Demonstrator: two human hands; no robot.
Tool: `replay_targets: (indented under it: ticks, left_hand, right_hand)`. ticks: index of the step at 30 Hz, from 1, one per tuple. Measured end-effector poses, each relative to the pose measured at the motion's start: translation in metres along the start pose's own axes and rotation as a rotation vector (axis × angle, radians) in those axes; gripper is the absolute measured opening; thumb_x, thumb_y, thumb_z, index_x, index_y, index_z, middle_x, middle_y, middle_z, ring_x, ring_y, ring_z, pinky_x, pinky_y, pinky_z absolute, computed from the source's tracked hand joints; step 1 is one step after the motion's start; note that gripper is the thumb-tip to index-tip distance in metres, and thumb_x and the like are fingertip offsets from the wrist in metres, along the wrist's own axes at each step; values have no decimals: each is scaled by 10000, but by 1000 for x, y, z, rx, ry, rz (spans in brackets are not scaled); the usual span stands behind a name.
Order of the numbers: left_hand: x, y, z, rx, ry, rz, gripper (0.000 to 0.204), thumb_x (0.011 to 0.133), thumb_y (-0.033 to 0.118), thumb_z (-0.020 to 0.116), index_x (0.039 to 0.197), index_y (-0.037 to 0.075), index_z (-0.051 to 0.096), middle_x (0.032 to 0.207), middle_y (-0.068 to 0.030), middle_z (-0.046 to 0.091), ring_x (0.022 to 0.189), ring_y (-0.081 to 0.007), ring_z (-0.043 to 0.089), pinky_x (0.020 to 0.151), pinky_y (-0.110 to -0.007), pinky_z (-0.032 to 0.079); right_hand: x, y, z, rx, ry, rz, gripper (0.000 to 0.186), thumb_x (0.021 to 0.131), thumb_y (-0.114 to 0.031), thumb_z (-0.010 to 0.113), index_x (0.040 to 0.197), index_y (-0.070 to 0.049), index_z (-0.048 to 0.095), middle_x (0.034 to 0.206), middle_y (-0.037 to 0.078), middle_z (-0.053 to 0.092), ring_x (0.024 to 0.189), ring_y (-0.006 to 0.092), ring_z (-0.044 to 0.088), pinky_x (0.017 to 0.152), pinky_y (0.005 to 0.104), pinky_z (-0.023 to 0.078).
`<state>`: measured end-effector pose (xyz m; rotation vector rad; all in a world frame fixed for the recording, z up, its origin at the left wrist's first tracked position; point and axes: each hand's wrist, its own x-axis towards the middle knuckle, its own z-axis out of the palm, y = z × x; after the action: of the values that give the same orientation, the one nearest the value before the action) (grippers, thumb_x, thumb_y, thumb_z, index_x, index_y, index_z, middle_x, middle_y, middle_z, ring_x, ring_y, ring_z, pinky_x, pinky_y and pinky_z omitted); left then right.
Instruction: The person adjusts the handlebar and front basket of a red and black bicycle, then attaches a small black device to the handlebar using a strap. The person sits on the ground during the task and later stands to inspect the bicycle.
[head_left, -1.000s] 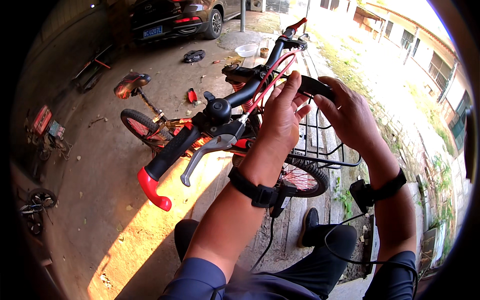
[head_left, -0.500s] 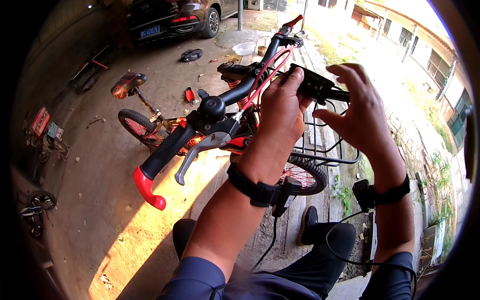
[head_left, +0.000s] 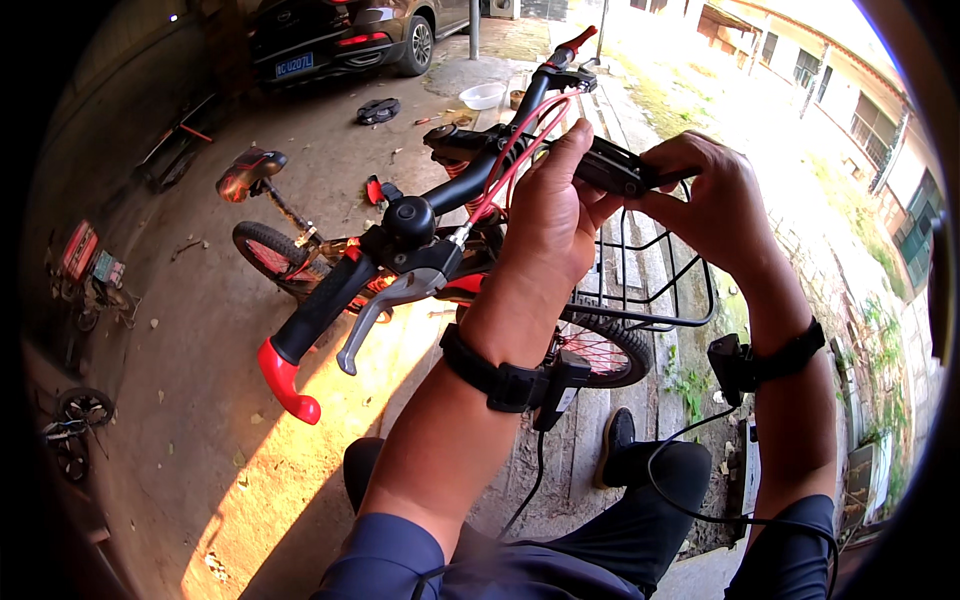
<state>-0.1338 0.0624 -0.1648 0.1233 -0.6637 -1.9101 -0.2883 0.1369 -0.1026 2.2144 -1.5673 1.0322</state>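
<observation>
While your left hand (head_left: 555, 205) pinches the black slotted piece (head_left: 612, 167) between thumb and fingers, your right hand (head_left: 708, 195) no longer stands spread beside it, as it does half a second earlier: its thumb and fingers now pinch the piece's right end. The piece is held up between your hands, just right of the handlebar (head_left: 465, 187) and over the wire basket (head_left: 690, 322). For the work, this seems to mean both hands bear on it, the left steadying, the right able to work that end.
</observation>
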Motion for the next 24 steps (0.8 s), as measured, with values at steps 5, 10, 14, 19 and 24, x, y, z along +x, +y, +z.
replay_targets:
  ticks: [5, 10, 14, 19, 24]
  left_hand:
    - [1, -1, -1, -48, -44, -23, 238, 951, 327, 722, 999, 100, 669, 917, -33, 718, 834, -122, 699, 756, -268, 590]
    - [7, -9, 1, -32, 8, -11, 270, 951, 317, 722, 1002, 56, 676, 919, -51, 718, 845, -154, 711, 736, -271, 610]
    - [12, -8, -6, -87, -64, 11, 295, 937, 324, 736, 991, 39, 681, 920, -62, 719, 793, -158, 708, 657, -254, 599]
    - [5, -6, -12, -6, -9, -38, 256, 979, 322, 679, 1059, 79, 671, 955, -41, 717, 835, -136, 712, 677, -232, 593]
    - [-2, -8, -17, -5, -6, -42, 229, 979, 315, 685, 1052, 99, 666, 932, -27, 705, 847, -118, 689, 739, -279, 564]
  right_hand:
    - [10, 12, -6, 568, -221, 568, 502, 791, -391, 879, 992, 35, 704, 799, 71, 707, 736, 130, 670, 648, 260, 508]
    - [-3, 10, 10, 39, 154, 56, 537, 786, -348, 848, 1189, -49, 655, 1055, 102, 697, 929, 228, 681, 771, 333, 546]
    - [3, -19, 20, -417, 137, -296, 490, 826, -324, 748, 1272, -163, 624, 1130, 78, 654, 1061, 299, 637, 874, 425, 516]
    - [1, -20, 30, -225, 1, -18, 466, 885, -368, 705, 1257, -102, 618, 1067, 141, 668, 918, 364, 668, 793, 458, 531]
    - [8, -7, 34, 290, -100, 362, 506, 957, -462, 657, 1142, 7, 637, 860, 158, 693, 707, 242, 682, 623, 368, 538]
